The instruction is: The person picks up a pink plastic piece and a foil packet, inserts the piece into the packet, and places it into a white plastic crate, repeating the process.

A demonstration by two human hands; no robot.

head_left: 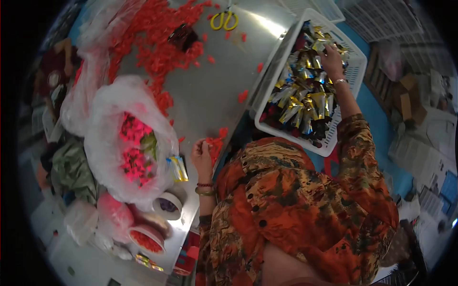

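Observation:
My left hand (201, 155), with bracelets on its wrist, is closed just above the metal table edge, beside a small heap of red pieces (217, 144). Its fingertips press together; whatever they hold is too small to make out. My right hand (332, 63) reaches into a white plastic basket (264, 123) of gold and silver foil-topped packets (305, 102). Its fingers close on a gold foil packet (320, 44) near the far end. Left of my left hand, a clear plastic bag (102, 126) stands open with bright pink, dark-speckled packets (136, 159) inside.
Red pieces (160, 43) spread over the metal table (205, 90), with yellow-handled scissors (224, 20) at the back. A gold-silver packet (179, 168), a bowl with dark contents (168, 206) and a bowl of red pieces (147, 240) are nearer. Another person (52, 71) is at left.

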